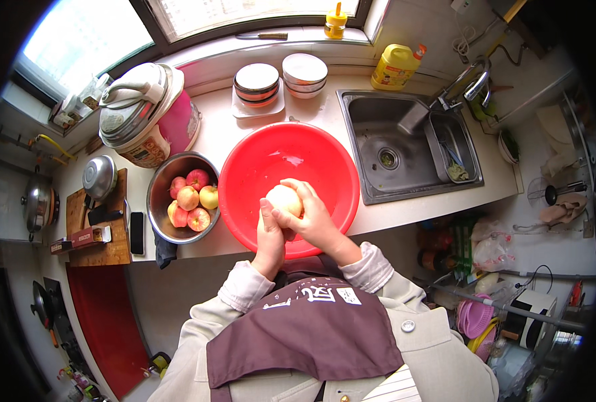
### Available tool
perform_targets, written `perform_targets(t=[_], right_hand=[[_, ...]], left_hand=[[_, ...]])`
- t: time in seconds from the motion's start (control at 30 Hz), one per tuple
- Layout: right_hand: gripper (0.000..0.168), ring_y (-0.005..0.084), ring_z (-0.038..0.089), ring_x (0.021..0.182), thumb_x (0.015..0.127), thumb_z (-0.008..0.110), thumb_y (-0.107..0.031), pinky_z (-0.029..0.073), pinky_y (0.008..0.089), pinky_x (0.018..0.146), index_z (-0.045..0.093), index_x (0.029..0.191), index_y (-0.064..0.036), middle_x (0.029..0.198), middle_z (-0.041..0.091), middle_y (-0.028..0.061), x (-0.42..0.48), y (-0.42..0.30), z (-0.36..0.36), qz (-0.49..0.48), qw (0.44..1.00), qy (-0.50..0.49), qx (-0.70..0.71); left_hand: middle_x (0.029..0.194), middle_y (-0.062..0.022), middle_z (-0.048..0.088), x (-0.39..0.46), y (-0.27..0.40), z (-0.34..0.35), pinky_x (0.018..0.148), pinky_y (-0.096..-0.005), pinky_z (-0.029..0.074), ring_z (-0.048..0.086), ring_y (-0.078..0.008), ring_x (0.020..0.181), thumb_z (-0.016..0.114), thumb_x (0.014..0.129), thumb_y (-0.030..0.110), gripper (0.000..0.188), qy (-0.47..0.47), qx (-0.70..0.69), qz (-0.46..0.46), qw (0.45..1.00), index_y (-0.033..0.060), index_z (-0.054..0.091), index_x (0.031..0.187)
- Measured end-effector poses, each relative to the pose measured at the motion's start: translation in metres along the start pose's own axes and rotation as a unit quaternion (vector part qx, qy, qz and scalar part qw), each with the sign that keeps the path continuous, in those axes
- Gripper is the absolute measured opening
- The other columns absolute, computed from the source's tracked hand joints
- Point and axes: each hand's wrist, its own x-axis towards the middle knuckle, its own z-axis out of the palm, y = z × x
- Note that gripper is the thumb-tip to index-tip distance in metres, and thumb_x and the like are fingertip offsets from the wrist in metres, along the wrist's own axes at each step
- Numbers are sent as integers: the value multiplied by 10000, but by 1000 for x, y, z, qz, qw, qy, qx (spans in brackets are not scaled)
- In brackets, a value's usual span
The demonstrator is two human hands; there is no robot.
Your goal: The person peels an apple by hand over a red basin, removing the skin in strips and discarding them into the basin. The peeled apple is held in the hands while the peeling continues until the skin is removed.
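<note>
Both my hands are closed around a pale, round fruit (285, 199), likely an apple, above the near half of a red plastic basin (323, 156). My left hand (270, 233) supports it from the left and below. My right hand (314, 216) wraps over its right side, fingers curled across the top, so part of the fruit is hidden. Some wet shine shows on the basin's floor. Left of the basin, a stainless steel bowl (159, 182) holds several red and yellow apples (188, 198).
A steel sink (378, 128) lies to the right, with a yellow detergent bottle (393, 67) behind it. Stacked bowls (305, 70) and a rice cooker (147, 115) stand behind. At left are a black phone (137, 233) and a wooden cutting board (119, 246). A knife (268, 36) rests on the windowsill.
</note>
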Motion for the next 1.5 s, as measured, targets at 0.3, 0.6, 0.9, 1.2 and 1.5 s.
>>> perform_targets(t=[0.3, 0.6, 0.9, 1.2, 1.5], right_hand=[[385, 252, 585, 1031, 855, 582, -231, 474, 343, 850, 561, 1156, 9, 1113, 590, 171, 8, 24, 4, 106, 984, 19, 141], [479, 301, 573, 1009, 821, 632, -345, 444, 365, 904, 552, 1142, 1, 1093, 569, 180, -3, -1, 12, -21, 990, 55, -128], [321, 184, 556, 1049, 964, 443, -228, 448, 299, 903, 546, 1148, 13, 1131, 581, 116, 6, 25, 4, 183, 933, -10, 310], [424, 168, 555, 1043, 912, 511, -306, 439, 278, 894, 506, 1223, -17, 1142, 571, 97, 8, 18, -8, 166, 848, -116, 490], [356, 178, 607, 957, 976, 415, -256, 464, 295, 867, 605, 1105, 16, 1042, 633, 113, 4, 41, 15, 82, 980, 29, 178]], left_hand=[[702, -50, 524, -2, -18, 0, 399, -223, 366, 472, -96, 483, 202, 964, 549, 545, 17, 101, 125, 987, 80, 457, 1074], [771, -40, 544, 0, -13, -4, 421, -212, 370, 477, -80, 534, 236, 962, 550, 542, 38, 46, 38, 998, 79, 468, 1095], [790, -23, 531, 4, -19, -14, 476, -194, 386, 472, -67, 557, 279, 970, 515, 498, 7, 133, 123, 983, 83, 464, 1134], [686, -60, 575, 5, 9, -11, 403, -201, 327, 439, -87, 469, 182, 942, 600, 645, -89, -51, -112, 988, 74, 556, 957], [658, -34, 564, 3, -11, -9, 402, -208, 321, 437, -91, 469, 196, 951, 585, 632, -28, -43, -62, 997, 76, 565, 890]])
